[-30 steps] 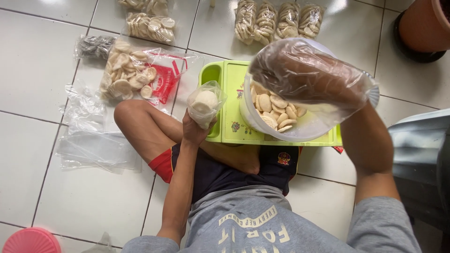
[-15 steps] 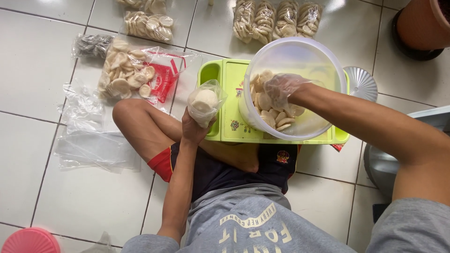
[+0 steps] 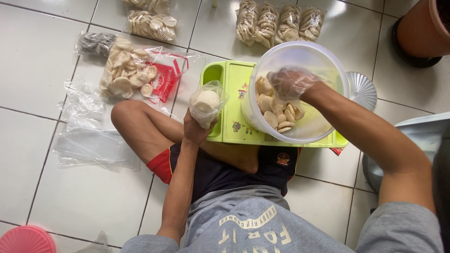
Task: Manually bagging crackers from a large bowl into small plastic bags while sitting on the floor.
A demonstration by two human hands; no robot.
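The right hand [image 3: 291,82] is wearing a thin, crinkled clear plastic glove inside a translucent, glossy plastic tub [image 3: 300,56]. The left hand [image 3: 196,130] is gripping a clear plastic bag [image 3: 207,102]. The green tray [image 3: 234,93] is looking like smooth plastic; the floor tiles [image 3: 37,61] are shining, glazed.

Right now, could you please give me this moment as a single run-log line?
left hand: holds small clear bag of crackers | right hand: plastic-gloved, inside clear tub on crackers | tub on green tray
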